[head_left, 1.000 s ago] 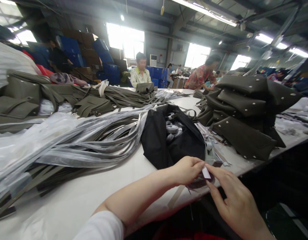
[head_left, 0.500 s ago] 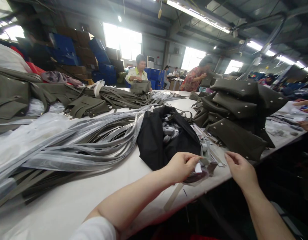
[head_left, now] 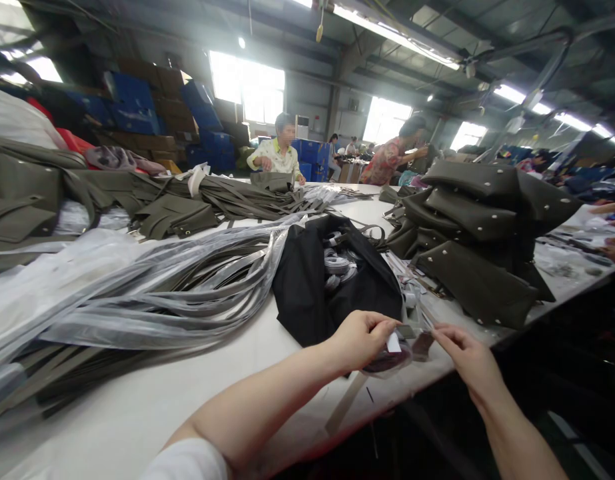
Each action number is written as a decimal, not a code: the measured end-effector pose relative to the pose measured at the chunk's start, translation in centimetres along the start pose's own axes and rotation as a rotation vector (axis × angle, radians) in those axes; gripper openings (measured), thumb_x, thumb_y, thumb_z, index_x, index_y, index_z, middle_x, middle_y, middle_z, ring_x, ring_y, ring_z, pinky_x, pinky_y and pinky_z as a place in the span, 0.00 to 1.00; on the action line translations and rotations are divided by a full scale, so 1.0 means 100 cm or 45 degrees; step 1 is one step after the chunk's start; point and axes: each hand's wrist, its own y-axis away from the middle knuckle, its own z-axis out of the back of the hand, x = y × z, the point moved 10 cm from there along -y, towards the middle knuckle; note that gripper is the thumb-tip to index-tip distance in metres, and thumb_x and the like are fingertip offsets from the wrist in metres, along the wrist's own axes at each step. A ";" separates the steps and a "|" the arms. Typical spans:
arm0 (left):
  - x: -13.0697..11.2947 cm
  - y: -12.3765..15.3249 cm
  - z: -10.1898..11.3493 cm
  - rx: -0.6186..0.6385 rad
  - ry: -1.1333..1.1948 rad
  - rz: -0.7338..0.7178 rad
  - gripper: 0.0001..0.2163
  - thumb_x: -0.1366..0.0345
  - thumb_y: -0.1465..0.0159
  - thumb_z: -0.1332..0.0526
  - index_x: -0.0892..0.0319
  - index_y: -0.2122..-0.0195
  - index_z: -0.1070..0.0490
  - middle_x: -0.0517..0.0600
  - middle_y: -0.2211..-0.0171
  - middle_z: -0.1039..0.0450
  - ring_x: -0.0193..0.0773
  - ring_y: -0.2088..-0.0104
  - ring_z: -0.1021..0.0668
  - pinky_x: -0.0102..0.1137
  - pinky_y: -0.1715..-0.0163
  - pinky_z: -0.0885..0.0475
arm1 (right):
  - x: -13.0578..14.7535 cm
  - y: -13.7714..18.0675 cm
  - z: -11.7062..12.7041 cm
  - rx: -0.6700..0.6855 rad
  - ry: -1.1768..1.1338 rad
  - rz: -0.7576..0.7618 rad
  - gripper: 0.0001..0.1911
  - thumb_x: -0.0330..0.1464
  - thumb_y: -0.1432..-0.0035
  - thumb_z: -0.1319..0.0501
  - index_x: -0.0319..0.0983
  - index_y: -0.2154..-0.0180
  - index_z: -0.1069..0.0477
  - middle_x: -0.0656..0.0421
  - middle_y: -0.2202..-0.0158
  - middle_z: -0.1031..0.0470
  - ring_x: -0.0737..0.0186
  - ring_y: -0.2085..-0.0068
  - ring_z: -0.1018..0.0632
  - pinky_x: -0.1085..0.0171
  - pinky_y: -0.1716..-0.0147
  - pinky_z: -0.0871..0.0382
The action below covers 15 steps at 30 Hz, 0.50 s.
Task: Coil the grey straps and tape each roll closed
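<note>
My left hand is closed in a pinch on a small olive-green strip that sticks out past its fingertips. A white tag hangs just under those fingers. Facing it, my right hand has its thumb and fingertips pressed together; what they hold, if anything, is too small to tell. Between the hands, near the table edge, lies a clear plastic bag with dark contents. Right behind my left hand sits an open black cloth bag with rolled grey straps inside.
Olive straps in plastic sleeves spread over the white table at left. Stacked olive bags with metal studs stand at right. Two co-workers work across the table; another person's hands show at the right edge.
My right hand has moved left and closer to my left hand. My left hand has shifted slightly down, still holding the strip. The co-worker opposite has raised a hand off the olive bag.
</note>
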 end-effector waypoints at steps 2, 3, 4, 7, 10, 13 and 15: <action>0.001 -0.001 0.000 0.006 -0.013 0.001 0.20 0.57 0.34 0.45 0.67 0.54 0.21 0.46 0.77 0.31 0.29 0.77 0.37 0.26 0.72 0.38 | -0.014 0.018 0.004 -0.013 -0.001 -0.051 0.20 0.51 0.55 0.34 0.41 0.73 0.22 0.51 0.65 0.17 0.43 0.58 0.19 0.52 0.54 0.28; 0.001 -0.001 0.000 0.013 -0.026 -0.005 0.20 0.56 0.34 0.45 0.67 0.53 0.21 0.46 0.77 0.31 0.29 0.77 0.36 0.25 0.73 0.38 | -0.021 0.026 0.003 0.007 -0.008 -0.075 0.20 0.52 0.55 0.35 0.41 0.74 0.23 0.52 0.70 0.17 0.44 0.63 0.18 0.52 0.60 0.26; 0.002 -0.002 -0.001 0.023 -0.047 -0.013 0.21 0.56 0.33 0.46 0.67 0.53 0.21 0.46 0.76 0.31 0.30 0.77 0.36 0.25 0.73 0.38 | -0.026 0.033 0.000 0.039 -0.019 -0.092 0.20 0.52 0.54 0.35 0.41 0.75 0.23 0.53 0.75 0.19 0.45 0.68 0.18 0.53 0.66 0.25; 0.006 -0.003 -0.004 0.051 -0.139 -0.044 0.22 0.55 0.32 0.48 0.65 0.52 0.22 0.47 0.74 0.28 0.31 0.74 0.32 0.26 0.72 0.37 | -0.025 0.047 -0.006 0.134 -0.055 -0.104 0.19 0.52 0.51 0.36 0.42 0.75 0.24 0.55 0.79 0.21 0.46 0.73 0.19 0.55 0.73 0.26; 0.004 -0.002 -0.006 0.030 -0.258 -0.125 0.22 0.54 0.31 0.50 0.64 0.51 0.22 0.49 0.70 0.24 0.35 0.69 0.27 0.26 0.68 0.35 | 0.003 0.060 -0.006 0.191 -0.092 -0.097 0.18 0.50 0.47 0.35 0.42 0.68 0.24 0.56 0.74 0.19 0.50 0.69 0.19 0.58 0.67 0.27; 0.000 0.001 -0.008 -0.005 -0.390 -0.165 0.23 0.55 0.30 0.51 0.63 0.50 0.22 0.51 0.67 0.21 0.38 0.65 0.24 0.27 0.66 0.33 | 0.053 0.080 -0.015 0.319 -0.269 -0.050 0.16 0.48 0.43 0.36 0.42 0.67 0.26 0.59 0.73 0.22 0.57 0.69 0.22 0.62 0.64 0.29; -0.003 0.004 -0.009 -0.027 -0.454 -0.170 0.22 0.55 0.30 0.51 0.62 0.50 0.23 0.52 0.64 0.20 0.38 0.64 0.23 0.28 0.63 0.31 | 0.089 0.095 -0.025 0.407 -0.419 0.013 0.15 0.46 0.41 0.36 0.42 0.70 0.28 0.61 0.75 0.25 0.60 0.69 0.24 0.64 0.66 0.31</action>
